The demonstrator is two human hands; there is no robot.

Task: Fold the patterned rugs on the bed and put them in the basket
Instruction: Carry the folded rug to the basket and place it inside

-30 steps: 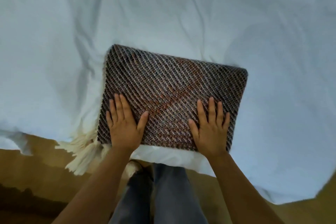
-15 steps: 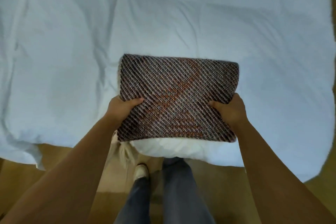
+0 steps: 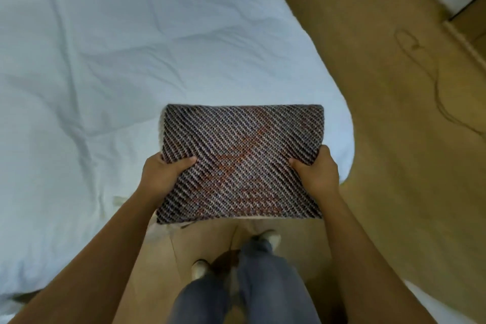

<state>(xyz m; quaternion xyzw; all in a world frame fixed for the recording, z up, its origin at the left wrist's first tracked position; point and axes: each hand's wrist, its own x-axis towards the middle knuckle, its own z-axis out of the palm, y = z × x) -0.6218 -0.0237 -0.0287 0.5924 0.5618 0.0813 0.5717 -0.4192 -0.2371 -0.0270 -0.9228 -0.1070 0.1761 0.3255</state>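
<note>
While I watch remotely, folded dark diagonal-weave rug with orange motif (image 3: pixel 242 160) held mid-frame over corner of white-sheeted bed (image 3: pixel 105 87), left hand (image 3: pixel 163 176) pinching its nine o'clock edge, right hand (image 3: pixel 318 173) pinching three o'clock, thumbs on top.

Rug (image 3: pixel 242 160) underside hidden; bed (image 3: pixel 79 87) cropped

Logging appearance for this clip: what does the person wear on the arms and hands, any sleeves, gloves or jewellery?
Nothing is worn on either. The left hand and right hand have no gloves, and no ring shows. The forearms are uncovered to the frame edge: no sleeve, watch or bracelet in view. Below them are blue jeans and light shoes.
</note>
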